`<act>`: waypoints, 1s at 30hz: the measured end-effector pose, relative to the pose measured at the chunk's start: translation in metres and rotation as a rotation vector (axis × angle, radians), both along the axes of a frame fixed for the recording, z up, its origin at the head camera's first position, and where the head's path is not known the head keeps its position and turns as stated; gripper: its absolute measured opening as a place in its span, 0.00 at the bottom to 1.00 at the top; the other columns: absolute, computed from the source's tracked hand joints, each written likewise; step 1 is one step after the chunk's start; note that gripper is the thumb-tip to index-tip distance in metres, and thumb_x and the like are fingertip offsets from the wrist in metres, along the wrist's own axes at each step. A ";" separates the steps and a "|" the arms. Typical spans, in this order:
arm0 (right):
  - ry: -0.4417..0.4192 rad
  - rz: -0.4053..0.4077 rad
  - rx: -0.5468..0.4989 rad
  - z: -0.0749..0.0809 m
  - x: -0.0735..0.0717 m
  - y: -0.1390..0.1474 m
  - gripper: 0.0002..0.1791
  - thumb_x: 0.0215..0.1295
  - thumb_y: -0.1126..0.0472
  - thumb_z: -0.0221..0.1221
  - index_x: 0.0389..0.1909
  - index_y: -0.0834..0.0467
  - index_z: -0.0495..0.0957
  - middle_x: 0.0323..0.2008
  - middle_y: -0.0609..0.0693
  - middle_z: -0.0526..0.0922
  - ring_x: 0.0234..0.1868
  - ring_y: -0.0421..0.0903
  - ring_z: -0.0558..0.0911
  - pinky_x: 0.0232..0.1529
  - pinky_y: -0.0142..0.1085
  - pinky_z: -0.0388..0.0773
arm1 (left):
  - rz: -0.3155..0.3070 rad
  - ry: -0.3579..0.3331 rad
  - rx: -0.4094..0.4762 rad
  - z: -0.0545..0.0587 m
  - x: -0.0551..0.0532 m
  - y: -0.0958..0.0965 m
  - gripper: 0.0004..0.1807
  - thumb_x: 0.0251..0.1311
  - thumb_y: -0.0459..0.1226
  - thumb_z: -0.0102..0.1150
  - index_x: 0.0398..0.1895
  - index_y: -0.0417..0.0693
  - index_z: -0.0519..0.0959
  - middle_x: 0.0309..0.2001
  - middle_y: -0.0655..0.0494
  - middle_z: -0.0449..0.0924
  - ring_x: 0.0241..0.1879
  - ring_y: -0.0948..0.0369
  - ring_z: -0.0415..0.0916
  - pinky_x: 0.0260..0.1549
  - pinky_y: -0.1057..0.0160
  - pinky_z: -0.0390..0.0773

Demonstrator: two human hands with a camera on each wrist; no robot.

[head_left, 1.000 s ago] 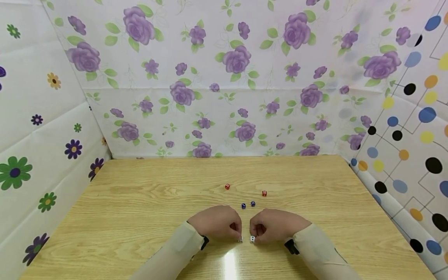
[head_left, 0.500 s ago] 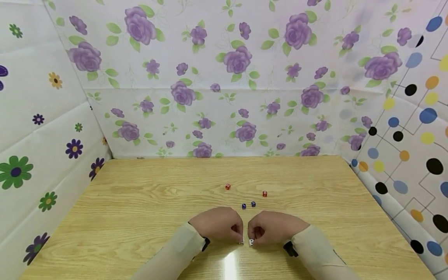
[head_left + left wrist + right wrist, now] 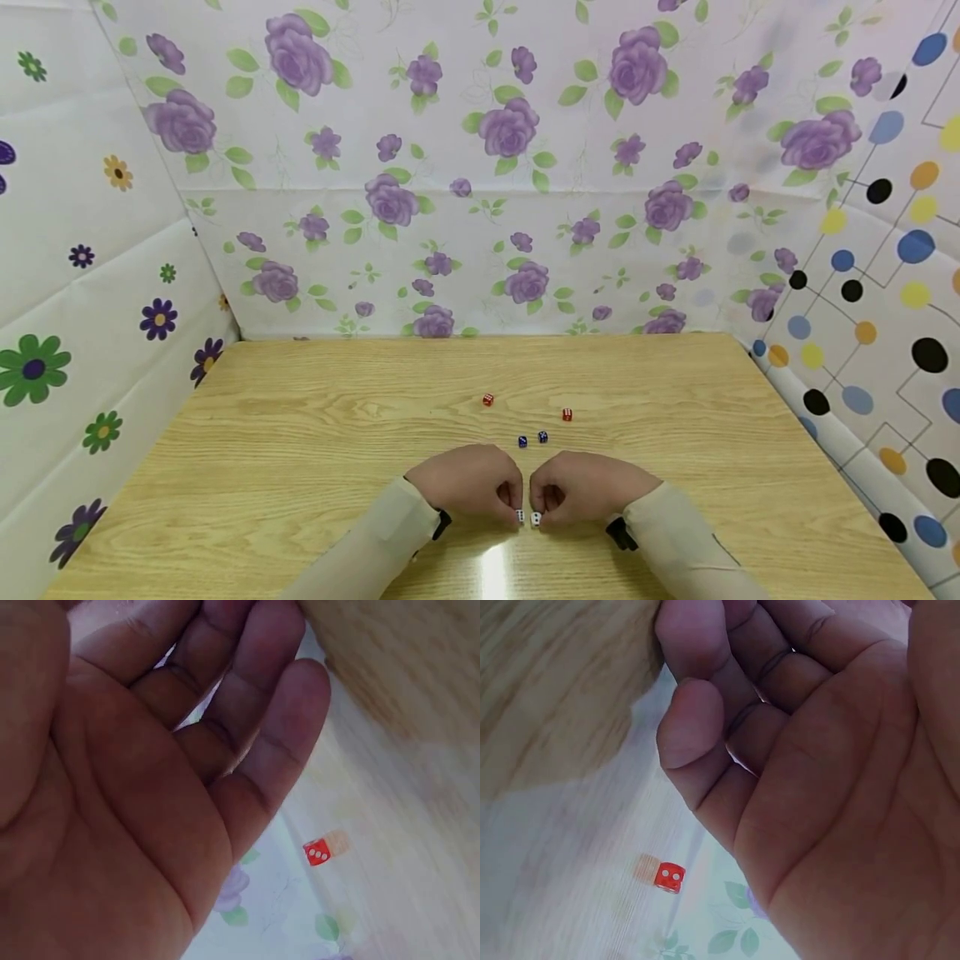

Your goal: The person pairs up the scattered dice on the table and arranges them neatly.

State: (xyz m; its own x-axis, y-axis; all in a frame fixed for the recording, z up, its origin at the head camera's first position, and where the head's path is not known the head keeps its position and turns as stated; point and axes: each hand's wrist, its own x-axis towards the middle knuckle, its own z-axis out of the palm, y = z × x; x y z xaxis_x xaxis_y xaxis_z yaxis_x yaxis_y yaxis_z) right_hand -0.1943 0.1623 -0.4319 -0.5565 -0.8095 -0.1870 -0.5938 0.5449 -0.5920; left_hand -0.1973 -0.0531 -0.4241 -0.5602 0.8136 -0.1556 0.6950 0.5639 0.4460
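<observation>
My left hand (image 3: 471,482) pinches a small white die (image 3: 520,517) against the wooden table, at the hand's lower right. Facing it, my right hand (image 3: 588,487) pinches a second white die (image 3: 536,519). A narrow gap parts the two dice. Just beyond the hands lie two blue dice, one on the left (image 3: 522,442) and another blue die (image 3: 543,437) close by on the right. In both wrist views the curled fingers show, but the white dice are out of sight there.
Farther back on the table (image 3: 337,417) sit a red die (image 3: 488,400) and, to its right, another red die (image 3: 567,414). Patterned cloth walls stand behind, with a flowered cloth (image 3: 480,192) at the back and a dotted cloth (image 3: 862,333) on the right.
Both hands have come closer together and slightly nearer the body, bringing the white dice nearer each other. The blue and red dice have stayed in place.
</observation>
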 end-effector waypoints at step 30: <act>0.034 0.000 -0.020 -0.006 -0.005 0.003 0.06 0.55 0.59 0.65 0.28 0.46 0.77 0.24 0.33 0.75 0.23 0.29 0.71 0.25 0.26 0.72 | 0.066 -0.029 0.014 0.003 0.000 0.001 0.05 0.51 0.44 0.69 0.24 0.64 0.80 0.25 0.76 0.75 0.25 0.75 0.72 0.27 0.73 0.73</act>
State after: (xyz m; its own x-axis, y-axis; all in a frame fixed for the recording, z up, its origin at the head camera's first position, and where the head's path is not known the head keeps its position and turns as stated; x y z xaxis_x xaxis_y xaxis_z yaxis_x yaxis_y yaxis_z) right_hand -0.1991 0.1656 -0.4376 -0.5622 -0.8129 -0.1520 -0.6135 0.5332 -0.5825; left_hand -0.1970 -0.0524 -0.4216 -0.6084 0.7769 -0.1620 0.6428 0.6021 0.4735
